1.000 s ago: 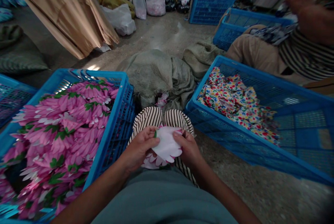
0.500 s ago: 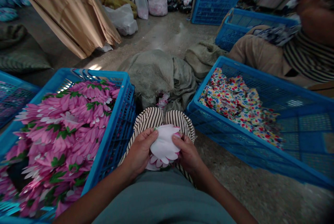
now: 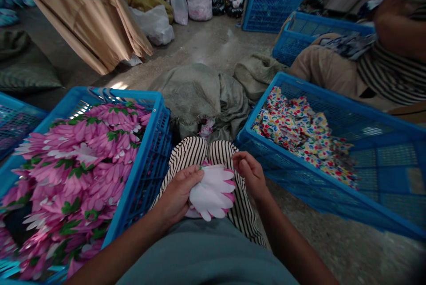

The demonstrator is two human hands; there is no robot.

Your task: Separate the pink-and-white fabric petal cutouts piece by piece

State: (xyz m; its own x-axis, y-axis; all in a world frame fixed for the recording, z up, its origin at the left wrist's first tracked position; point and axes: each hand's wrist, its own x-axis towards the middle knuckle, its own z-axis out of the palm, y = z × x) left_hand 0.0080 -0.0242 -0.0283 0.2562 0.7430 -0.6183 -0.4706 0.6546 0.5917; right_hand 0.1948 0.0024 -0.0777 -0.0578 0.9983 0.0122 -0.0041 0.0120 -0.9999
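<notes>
Petal-edged fabric piece (image 3: 212, 192), white on the face turned up and pink along its right edge, is held above the lap of a seated person, pinched at its upper left between the thumb and fingers of the left hand (image 3: 179, 191). The right hand (image 3: 251, 173) is raised just beside the piece, apart from it, fingers loosely curled and thumb near the index finger, with nothing visible in its grasp. Beneath are black-and-white striped trousers (image 3: 189, 148) and a gray-green top (image 3: 203, 254). At the person's left, a blue plastic crate (image 3: 156, 112) brims with pink petaled pieces (image 3: 100, 143) tipped in green; at the right, a larger blue crate (image 3: 333, 187) holds a heap of multicolored print fabric (image 3: 299, 125) toward its far left end. Rumpled sacking (image 3: 196, 92) lies on the floor in front of the knees. Beyond the larger crate sits another person in beige trousers (image 3: 319, 65) and a striped top (image 3: 392, 72), arms raised. Farther back, tan cloth (image 3: 83, 14) drapes at left, pale plastic bags (image 3: 199, 1) stand near the center and two more blue crates (image 3: 273, 8) rest at right.
</notes>
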